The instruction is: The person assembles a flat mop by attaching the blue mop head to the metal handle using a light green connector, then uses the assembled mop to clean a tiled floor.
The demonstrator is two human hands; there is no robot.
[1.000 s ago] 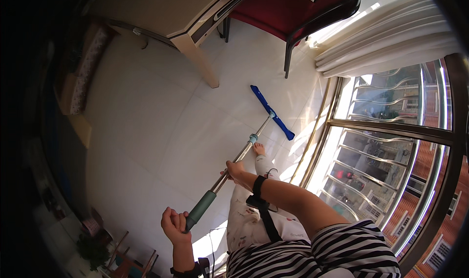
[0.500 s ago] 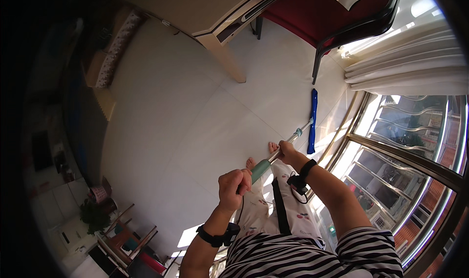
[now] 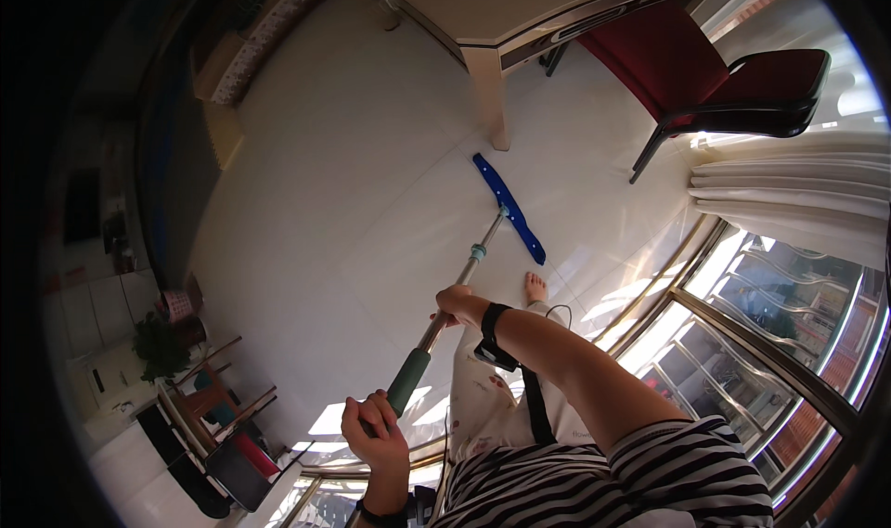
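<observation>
A flat mop (image 3: 476, 250) with a metal pole and a green grip runs slantwise up from my hands. Its long blue head (image 3: 509, 207) lies on the pale tiled floor (image 3: 334, 222), just in front of a wooden table leg (image 3: 489, 101). My left hand (image 3: 375, 428) is closed round the end of the green grip. Farther up, my right hand (image 3: 454, 305) wraps round the metal pole. Each wrist wears a black band. My bare foot (image 3: 535, 288) stands close to the near end of the mop head.
A wooden table (image 3: 445, 13) and a red chair (image 3: 659, 64) with black legs stand ahead. On the right are a pale curtain (image 3: 789, 189) and a tall window (image 3: 742, 333) with bars behind it. At the lower left are a plant (image 3: 160, 347) and a wooden chair (image 3: 209, 393).
The mop head has swung left, from beside the window to near the table leg, and now lies slanted. Both hands have moved left with the pole, the left one also lower.
</observation>
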